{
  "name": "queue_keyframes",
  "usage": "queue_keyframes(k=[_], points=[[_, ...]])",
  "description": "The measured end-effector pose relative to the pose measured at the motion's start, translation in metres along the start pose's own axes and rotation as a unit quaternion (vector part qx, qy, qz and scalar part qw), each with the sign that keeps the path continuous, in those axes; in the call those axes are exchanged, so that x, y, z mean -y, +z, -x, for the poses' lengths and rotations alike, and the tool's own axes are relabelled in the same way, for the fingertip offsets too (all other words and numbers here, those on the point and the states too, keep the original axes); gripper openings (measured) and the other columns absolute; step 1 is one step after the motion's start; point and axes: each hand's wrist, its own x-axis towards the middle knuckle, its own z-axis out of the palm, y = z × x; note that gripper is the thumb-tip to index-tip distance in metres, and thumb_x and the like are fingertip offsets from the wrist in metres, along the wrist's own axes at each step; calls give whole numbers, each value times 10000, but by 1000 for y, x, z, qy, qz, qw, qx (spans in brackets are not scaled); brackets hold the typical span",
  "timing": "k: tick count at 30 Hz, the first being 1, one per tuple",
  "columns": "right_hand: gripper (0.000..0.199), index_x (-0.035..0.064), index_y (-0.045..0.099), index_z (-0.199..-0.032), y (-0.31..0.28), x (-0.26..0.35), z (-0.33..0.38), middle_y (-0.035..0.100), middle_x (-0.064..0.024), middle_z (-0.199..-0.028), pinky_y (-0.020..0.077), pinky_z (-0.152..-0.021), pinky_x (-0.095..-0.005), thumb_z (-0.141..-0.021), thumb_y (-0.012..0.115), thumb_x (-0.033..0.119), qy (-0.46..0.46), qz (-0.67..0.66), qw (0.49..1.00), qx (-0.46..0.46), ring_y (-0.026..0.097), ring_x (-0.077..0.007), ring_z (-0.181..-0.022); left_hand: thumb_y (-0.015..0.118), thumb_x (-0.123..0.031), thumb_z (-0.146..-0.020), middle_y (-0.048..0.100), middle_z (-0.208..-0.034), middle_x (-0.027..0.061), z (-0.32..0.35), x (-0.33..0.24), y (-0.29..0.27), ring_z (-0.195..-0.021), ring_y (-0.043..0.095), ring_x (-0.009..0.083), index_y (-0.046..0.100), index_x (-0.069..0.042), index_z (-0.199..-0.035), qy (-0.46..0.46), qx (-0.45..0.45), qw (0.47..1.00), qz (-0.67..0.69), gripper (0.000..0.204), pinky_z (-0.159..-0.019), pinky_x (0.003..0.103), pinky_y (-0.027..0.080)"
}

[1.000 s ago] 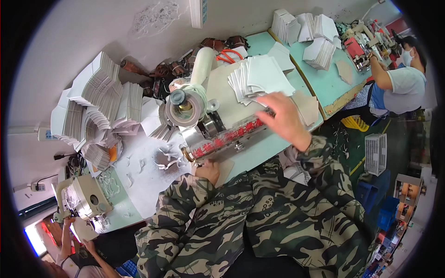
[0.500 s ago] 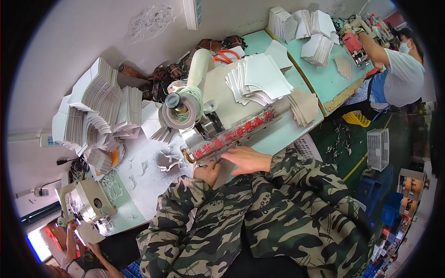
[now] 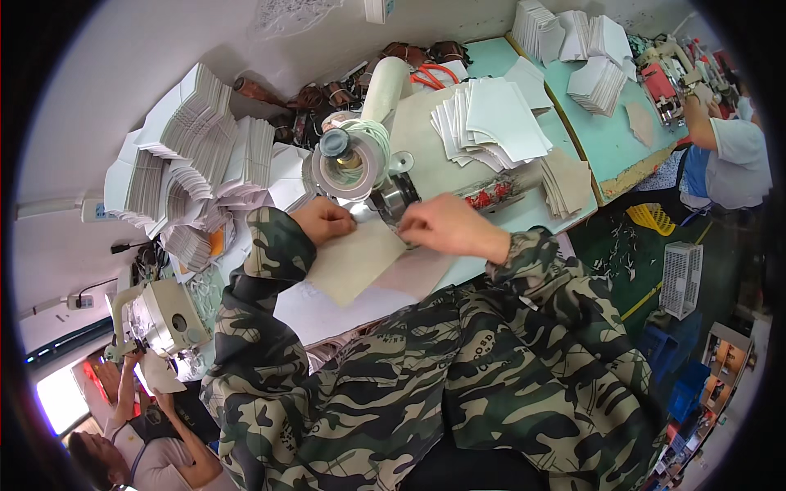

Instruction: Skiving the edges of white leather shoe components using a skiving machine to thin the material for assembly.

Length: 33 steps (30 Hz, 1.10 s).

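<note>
A flat beige cut sheet point(image 3: 352, 263) lies tilted before the machine, stretched between my two hands. My left hand point(image 3: 323, 220) pinches its upper left corner with bent fingers. At its right corner, my right hand point(image 3: 454, 228) has thumb and fingers closed on the edge, slightly blurred. Just beyond the sheet stands a bench machine point(image 3: 348, 159) with a round head, a coiled pale cable and a metal working part point(image 3: 398, 195). My right hand covers part of the red-marked bar point(image 3: 491, 195) in front of it.
Piles of white cut pieces point(image 3: 184, 119) stand at the left by the wall. A fanned stack of white pieces point(image 3: 499, 123) and beige pieces point(image 3: 566, 184) lie right of the machine. Orange-handled scissors point(image 3: 434, 76) lie behind. Co-workers sit at machines far right and lower left.
Both hands have risen from the table's front edge to the machine head, my left hand moving left. The beige sheet now shows in full between them. The whole view has shifted slightly.
</note>
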Motion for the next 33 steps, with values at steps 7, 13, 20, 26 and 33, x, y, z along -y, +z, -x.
queue_keyframes(k=[7,13,20,26,33], points=[[372,63,636,-1062,-36,-6,-27,668,-110,-858,487,-743,-421,-744,673,250,-5,109,994,-10,618,-319,-857,622,-167,-859,652,-886,88,-26,-7,20,-795,604,213,632,-16,-1040,65,-154,977,-132,236,-748,351,476],[279,48,672,-956,-59,-15,-36,656,-138,-775,483,-658,-427,-739,649,222,-57,126,990,-15,596,-352,-684,540,-262,-934,659,-831,63,-3,-26,43,-705,643,201,636,-2,-1051,93,-220,931,-277,300,-557,338,493],[238,5,690,-829,5,-12,14,662,-159,-746,500,-660,-352,-751,725,226,83,-143,985,-58,654,-243,-689,444,-291,-990,598,-672,27,27,-17,69,-381,475,98,616,-3,-1023,-83,-44,973,211,337,-333,216,345],[211,-12,703,-888,36,-4,10,675,-87,-711,497,-612,-268,-787,729,172,139,-177,974,-38,624,-81,-681,542,-234,-926,594,-706,35,13,10,35,-674,573,140,628,40,-896,-33,-122,992,14,289,-590,309,435],[276,-1,657,-1036,-36,-36,45,675,-86,-817,494,-652,-282,-772,697,70,47,-91,995,-18,612,-94,-752,569,-229,-875,645,-717,184,-24,-19,58,-659,630,328,662,10,-845,23,-304,900,-310,258,-587,393,477]])
